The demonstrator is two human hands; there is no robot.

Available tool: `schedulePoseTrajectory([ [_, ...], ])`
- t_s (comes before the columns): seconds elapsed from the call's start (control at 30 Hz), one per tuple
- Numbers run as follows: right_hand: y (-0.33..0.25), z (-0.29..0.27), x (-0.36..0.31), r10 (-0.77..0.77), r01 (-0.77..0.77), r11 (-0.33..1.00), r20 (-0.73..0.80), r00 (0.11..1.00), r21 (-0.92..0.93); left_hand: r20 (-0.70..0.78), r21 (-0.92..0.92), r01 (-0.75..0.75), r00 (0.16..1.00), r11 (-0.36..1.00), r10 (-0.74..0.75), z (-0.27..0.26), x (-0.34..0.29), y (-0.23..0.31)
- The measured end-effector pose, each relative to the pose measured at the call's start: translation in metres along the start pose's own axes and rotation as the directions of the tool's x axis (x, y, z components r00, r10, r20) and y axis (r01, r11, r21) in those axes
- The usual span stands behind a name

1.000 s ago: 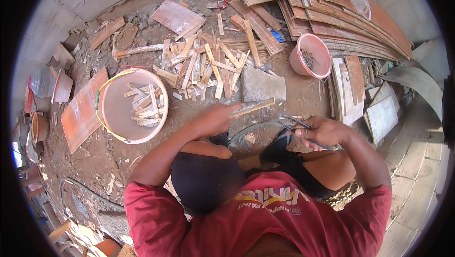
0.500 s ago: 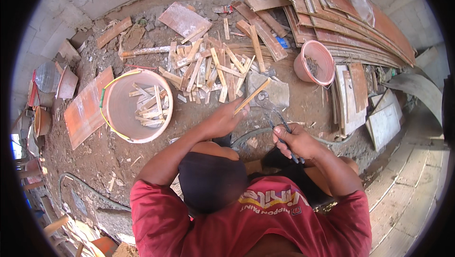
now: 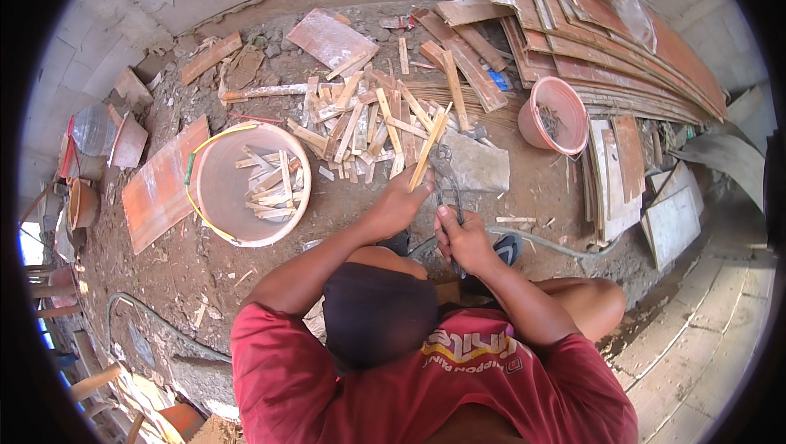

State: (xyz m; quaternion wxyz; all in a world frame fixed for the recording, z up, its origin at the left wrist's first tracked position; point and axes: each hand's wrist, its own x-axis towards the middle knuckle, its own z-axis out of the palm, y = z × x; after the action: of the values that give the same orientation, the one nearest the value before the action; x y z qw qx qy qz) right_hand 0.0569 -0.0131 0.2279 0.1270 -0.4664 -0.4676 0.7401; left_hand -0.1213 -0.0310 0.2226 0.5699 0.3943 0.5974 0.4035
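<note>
My left hand (image 3: pixel 399 208) is closed round the lower end of a thin wooden strip (image 3: pixel 431 148), which tilts up and away from me. In my right hand (image 3: pixel 465 239) are the handles of dark metal pincers (image 3: pixel 444 167). Their rounded jaws lie right beside the strip; whether they touch it I cannot tell. Behind the jaws a flat grey stone block (image 3: pixel 483 167) rests on the dirt. A heap of short wooden strips (image 3: pixel 352 129) lies just beyond my left hand.
To the left stands a large pale bucket (image 3: pixel 214 219) with wood pieces inside. A smaller pink bucket (image 3: pixel 536 137) at the right holds small dark bits. Stacked boards (image 3: pixel 606 43) fill the far right. A hose (image 3: pixel 565 246) crosses the ground, and an orange board (image 3: pixel 164 190) lies left.
My right hand has brought the pincers leftward, up close to the wooden strip. The strip now points more steeply away from me. My right knee has swung outward.
</note>
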Motion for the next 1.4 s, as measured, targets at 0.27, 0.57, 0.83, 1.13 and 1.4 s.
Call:
schedulePoseTrajectory([
  [0.27,-0.034,-0.039,-0.013,0.076,-0.039,0.981,0.193,0.978,-0.192,0.075,-0.013,0.149,0.986,0.989,-0.148,-0.006,-0.004,0.004],
  [0.57,-0.079,-0.084,-0.043,-0.010,0.077,0.487,0.082,0.997,-0.870,0.145,0.264,-0.192,0.977,0.945,0.158,-0.007,-0.003,-0.006],
  [0.83,-0.099,-0.069,-0.044,-0.233,0.025,0.027,0.018,0.972,-0.999,0.099,0.260,-0.175,0.983,0.950,0.154,-0.007,-0.003,-0.014],
  [1.13,-0.093,-0.065,-0.029,-0.425,-0.027,-0.405,0.162,0.890,-0.914,0.143,0.252,0.027,0.988,0.967,-0.065,-0.008,-0.008,0.002],
  [1.4,-0.105,-0.082,-0.011,-0.442,0.020,-0.350,0.184,0.878,-0.937,0.153,0.206,-0.060,0.988,0.977,0.029,-0.008,-0.008,-0.004],
])
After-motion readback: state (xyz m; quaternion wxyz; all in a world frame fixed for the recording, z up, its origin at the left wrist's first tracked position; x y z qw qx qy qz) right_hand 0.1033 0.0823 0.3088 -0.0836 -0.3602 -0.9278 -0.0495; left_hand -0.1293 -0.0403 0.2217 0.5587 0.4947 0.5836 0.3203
